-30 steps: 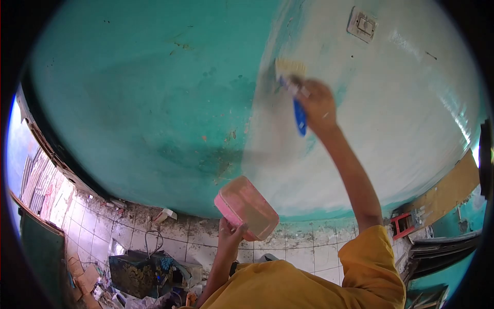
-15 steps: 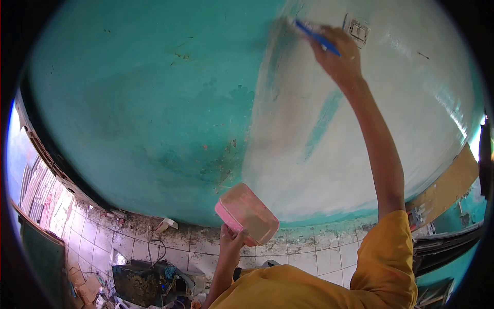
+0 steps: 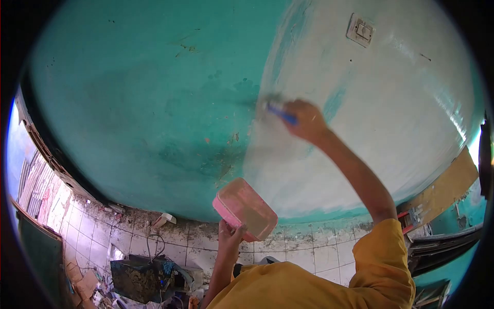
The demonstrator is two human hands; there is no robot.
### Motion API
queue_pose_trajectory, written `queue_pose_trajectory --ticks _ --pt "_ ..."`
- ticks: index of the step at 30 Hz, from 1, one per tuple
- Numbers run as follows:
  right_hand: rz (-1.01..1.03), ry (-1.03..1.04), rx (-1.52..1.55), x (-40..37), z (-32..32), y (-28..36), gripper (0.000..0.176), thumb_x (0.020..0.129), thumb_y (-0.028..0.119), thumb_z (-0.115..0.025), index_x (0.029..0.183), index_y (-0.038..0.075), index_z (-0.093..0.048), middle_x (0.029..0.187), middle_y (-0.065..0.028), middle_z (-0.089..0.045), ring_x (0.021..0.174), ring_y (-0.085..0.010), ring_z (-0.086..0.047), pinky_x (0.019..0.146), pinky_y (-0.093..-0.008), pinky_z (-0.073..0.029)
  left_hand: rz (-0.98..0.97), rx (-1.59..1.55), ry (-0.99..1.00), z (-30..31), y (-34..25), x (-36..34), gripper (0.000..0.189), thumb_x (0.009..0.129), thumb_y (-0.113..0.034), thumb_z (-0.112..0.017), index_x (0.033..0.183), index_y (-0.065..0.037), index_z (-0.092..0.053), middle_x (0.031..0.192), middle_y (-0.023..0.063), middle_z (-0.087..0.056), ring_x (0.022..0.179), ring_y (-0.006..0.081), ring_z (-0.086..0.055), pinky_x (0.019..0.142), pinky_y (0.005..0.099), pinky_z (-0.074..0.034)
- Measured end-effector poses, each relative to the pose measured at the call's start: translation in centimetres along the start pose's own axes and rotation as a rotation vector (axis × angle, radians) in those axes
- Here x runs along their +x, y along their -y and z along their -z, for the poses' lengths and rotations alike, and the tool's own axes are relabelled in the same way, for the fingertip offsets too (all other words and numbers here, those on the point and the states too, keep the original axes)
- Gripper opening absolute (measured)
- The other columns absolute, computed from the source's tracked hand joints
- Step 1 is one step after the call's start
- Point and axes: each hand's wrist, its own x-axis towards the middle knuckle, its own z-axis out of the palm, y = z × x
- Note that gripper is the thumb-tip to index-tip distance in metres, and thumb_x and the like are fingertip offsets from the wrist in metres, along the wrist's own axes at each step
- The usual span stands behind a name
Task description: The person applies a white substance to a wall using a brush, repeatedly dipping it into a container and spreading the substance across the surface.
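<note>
At the seam between the teal wall [image 3: 144,103] and the fresh white coat [image 3: 370,134], the right hand [image 3: 304,121] is gripping the blue-handled brush [image 3: 278,110], with its bristles pressing on the wall. Half a second ago the brush was riding high beside the light switch [image 3: 360,30]. It is now sweeping down to mid-height, so the white edge is getting another pass. The left hand [image 3: 230,238] is clasping the pink container [image 3: 246,209] from below, well under the brush.
</note>
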Motion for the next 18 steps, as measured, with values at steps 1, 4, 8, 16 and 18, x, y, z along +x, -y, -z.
queue_pose_trajectory --ticks 1,4,8,16,18 --pt "-0.056 -0.029 -0.094 2.3 2.4 -0.7 0.024 0.078 0.021 -0.072 0.099 0.009 -0.07 0.091 -0.0134 -0.069 0.083 -0.0323 -0.065 0.077 -0.0416 -0.053 -0.009 -0.008 0.005 0.0 0.1 0.0 0.056 0.09 -0.012 -0.064 0.134 0.002 -0.032 0.126 0.0163 -0.051 0.114 0.0262 -0.057 0.093 0.042 -0.054" --pt "-0.009 -0.326 -0.277 8.1 8.5 -3.7 0.022 0.082 0.023 -0.072 0.1 0.01 -0.07 0.093 -0.0141 -0.069 0.078 -0.031 -0.065 0.069 -0.0382 -0.055 0.028 0.005 -0.005 -0.4 -0.3 -0.4 0.055 0.09 -0.011 -0.063 0.133 0.002 -0.032 0.126 0.0161 -0.051 0.114 0.0261 -0.057 0.093 0.0428 -0.054" --pt "0.194 -0.617 -0.343 10.2 10.4 -4.6 0.017 0.083 0.011 -0.067 0.1 0.011 -0.071 0.089 -0.0095 -0.07 0.072 -0.0276 -0.064 0.065 -0.0381 -0.053 0.035 0.012 0.008 0.0 0.2 -0.4 0.054 0.09 -0.01 -0.062 0.133 0.0 -0.031 0.126 0.0155 -0.051 0.115 0.0261 -0.057 0.093 0.0429 -0.053" --pt "0.124 0.15 -0.027 -2.9 -2.8 2.4 0.036 0.069 0.009 -0.065 0.105 0.01 -0.067 0.095 -0.0093 -0.067 0.076 -0.0276 -0.063 0.068 -0.0393 -0.052 0.011 -0.071 -0.035 0.3 -0.1 -0.5 0.057 0.087 -0.007 -0.067 0.132 0.002 -0.032 0.124 0.0157 -0.051 0.112 0.0217 -0.055 0.088 0.034 -0.051" --pt "0.055 0.244 0.024 -3.1 -2.9 2.0 0.045 0.073 0.014 -0.069 0.117 0.017 -0.066 0.096 -0.0095 -0.068 0.077 -0.0282 -0.064 0.068 -0.0386 -0.053 0.004 -0.067 -0.026 0.5 -0.3 -0.5 0.06 0.086 -0.009 -0.068 0.134 0.001 -0.032 0.127 0.0167 -0.049 0.113 0.0225 -0.055 0.089 0.035 -0.052"
